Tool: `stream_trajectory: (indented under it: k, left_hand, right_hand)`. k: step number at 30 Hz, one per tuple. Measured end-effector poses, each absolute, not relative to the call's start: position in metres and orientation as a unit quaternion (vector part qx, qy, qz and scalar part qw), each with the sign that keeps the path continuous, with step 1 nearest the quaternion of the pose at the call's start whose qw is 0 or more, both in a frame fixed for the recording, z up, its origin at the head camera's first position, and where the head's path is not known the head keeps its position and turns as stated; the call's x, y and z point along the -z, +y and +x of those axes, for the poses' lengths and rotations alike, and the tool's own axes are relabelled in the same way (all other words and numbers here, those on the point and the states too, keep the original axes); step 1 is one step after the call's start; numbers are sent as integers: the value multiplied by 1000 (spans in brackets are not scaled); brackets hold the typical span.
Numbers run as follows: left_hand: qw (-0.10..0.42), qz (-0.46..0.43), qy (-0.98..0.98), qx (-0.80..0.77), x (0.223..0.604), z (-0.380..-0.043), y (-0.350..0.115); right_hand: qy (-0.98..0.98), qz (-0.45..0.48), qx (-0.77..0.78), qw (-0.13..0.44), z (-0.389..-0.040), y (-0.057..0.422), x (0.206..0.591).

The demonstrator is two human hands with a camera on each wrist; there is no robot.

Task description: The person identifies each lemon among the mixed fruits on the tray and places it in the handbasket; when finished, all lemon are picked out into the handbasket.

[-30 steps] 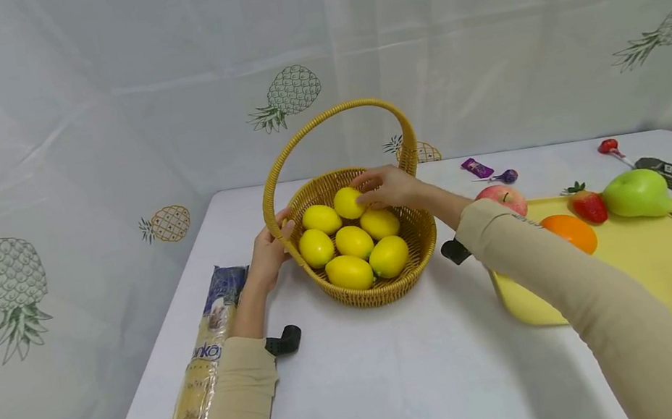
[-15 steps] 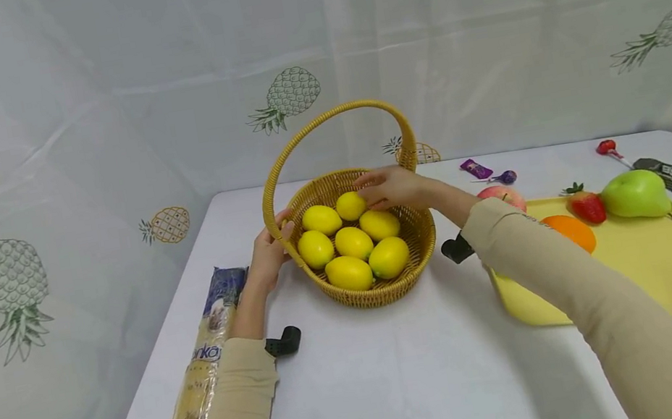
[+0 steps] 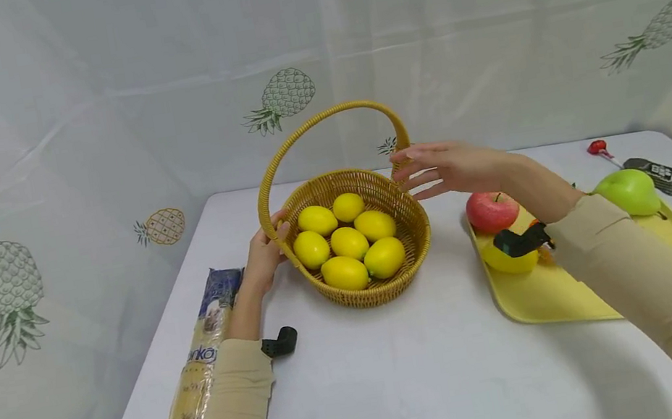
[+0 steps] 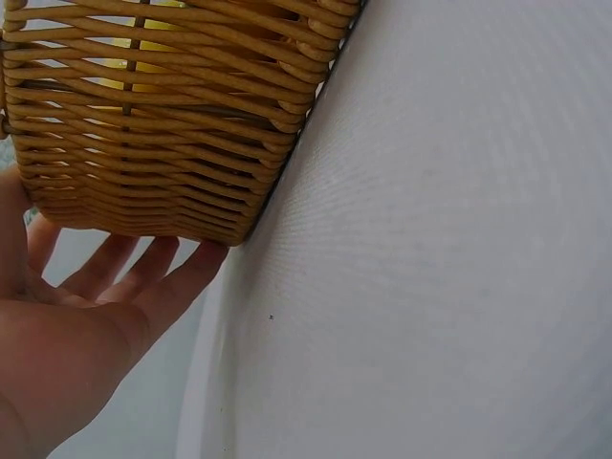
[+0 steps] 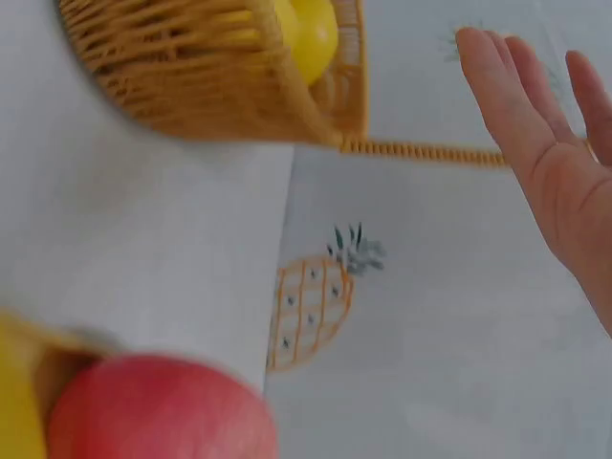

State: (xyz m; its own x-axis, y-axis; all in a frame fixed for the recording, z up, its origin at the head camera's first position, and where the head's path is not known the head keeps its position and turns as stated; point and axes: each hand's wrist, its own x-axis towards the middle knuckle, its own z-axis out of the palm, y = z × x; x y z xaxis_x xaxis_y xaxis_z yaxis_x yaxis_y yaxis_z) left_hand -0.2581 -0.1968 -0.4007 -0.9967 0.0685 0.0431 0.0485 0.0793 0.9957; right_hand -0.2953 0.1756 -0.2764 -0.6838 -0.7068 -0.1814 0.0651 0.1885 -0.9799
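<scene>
A yellow wicker basket (image 3: 363,298) with a tall hooped handle stands on the table and holds several lemons (image 3: 349,244). My left hand (image 3: 263,256) holds the basket's left side near the foot of the handle. In the left wrist view, the fingers of this left hand (image 4: 86,335) lie spread against the woven wall; the thumb's end is hidden. My right hand (image 3: 451,165) is raised beside the right end of the handle, fingers extended and nothing in them. The right wrist view has the same right hand (image 5: 559,163) beyond the basket's rim.
Right of the basket lies a yellow tray (image 3: 530,307) with a red apple (image 3: 492,212), a green pear (image 3: 629,192) and other fruit partly behind my right arm. A red lollipop (image 3: 597,147) and a dark wrapper (image 3: 655,175) lie behind it. A pasta pack (image 3: 199,370) lies left.
My right hand has left the lemon at the back of the basket and moved right, out of the basket. That lemon stays among the others. My left hand keeps its place.
</scene>
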Motion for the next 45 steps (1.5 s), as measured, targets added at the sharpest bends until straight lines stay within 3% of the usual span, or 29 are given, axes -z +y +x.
stream_trajectory:
  k: [10, 16, 29, 38, 45]
  left_hand:
    - [9, 42, 733, -679, 400, -257, -198]
    - [25, 50, 726, -686, 377, -242, -190]
    - [27, 49, 725, -686, 371, -237, -188]
    - [25, 51, 724, -687, 374, -239, -190]
    - [24, 44, 724, -688, 390, -252, -195]
  right_hand:
    - [786, -232, 507, 268, -260, 269, 300]
    - [809, -251, 454, 275, -246, 295, 325]
    - [851, -316, 326, 262, -228, 287, 336]
    - [880, -278, 247, 296, -228, 272, 333]
    - [871, -273, 321, 254, -234, 277, 321]
